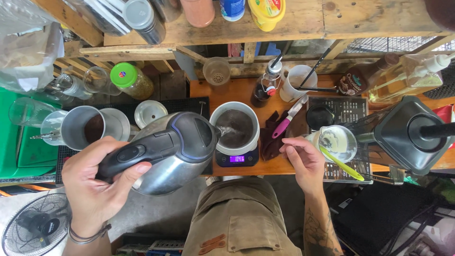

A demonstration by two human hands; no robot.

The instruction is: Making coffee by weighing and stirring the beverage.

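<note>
I see the orange-brown wooden counter running across the middle of the head view, with a rough pallet-wood shelf above it. Biggest item on the right: a black blender jug with a square lid, lying near my right side. Next, the rounded stainless-steel electric kettle with a black handle and lid; my left hand is clamped around its handle, kettle tipped, spout toward the right. A thin stream of water leaves the spout into the white round filter cup with dark wet grounds. That cup sits on a small black digital scale with a purple lit display, at the counter's front edge, centre frame. My right hand is just right of the scale, fingers curled together at the rim of a clear glass with pale cream at the bottom; I can't tell if it grips anything. A lime-green plastic spoon leans out of that glass. Left of the kettle: a steel tin holding brown powder. Behind it, a glass jar with a green lid. Between cup and glass, a pink-handled knife lies on a dark red cloth.
</note>
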